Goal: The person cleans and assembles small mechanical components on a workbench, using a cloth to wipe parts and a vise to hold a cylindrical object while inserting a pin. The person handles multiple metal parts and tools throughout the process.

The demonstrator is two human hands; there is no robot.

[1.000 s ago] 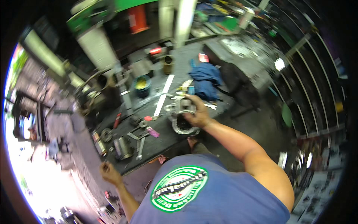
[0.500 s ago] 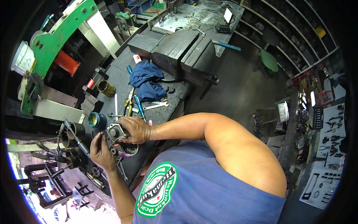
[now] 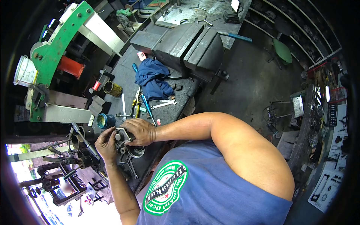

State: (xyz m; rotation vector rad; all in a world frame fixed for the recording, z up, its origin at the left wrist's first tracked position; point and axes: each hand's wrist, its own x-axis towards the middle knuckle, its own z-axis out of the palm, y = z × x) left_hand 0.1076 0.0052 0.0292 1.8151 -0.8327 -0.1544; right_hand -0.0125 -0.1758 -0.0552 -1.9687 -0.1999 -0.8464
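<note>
Grey cast-metal machine part [image 3: 125, 148], at near edge of dark desk [image 3: 123, 75], now clasped from both sides: right hand [image 3: 139, 131] closed on top, left hand [image 3: 106, 143] newly arrived, fingers wrapped on side. Blue cylinder [image 3: 105, 120] just beside.

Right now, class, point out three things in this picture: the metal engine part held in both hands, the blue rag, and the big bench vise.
metal engine part [image 3: 125, 150], head view, on its grey housing below the fingers.
blue rag [image 3: 152, 77], head view, on its crumpled middle.
bench vise [image 3: 187, 43], head view, on its dark upper body.
</note>
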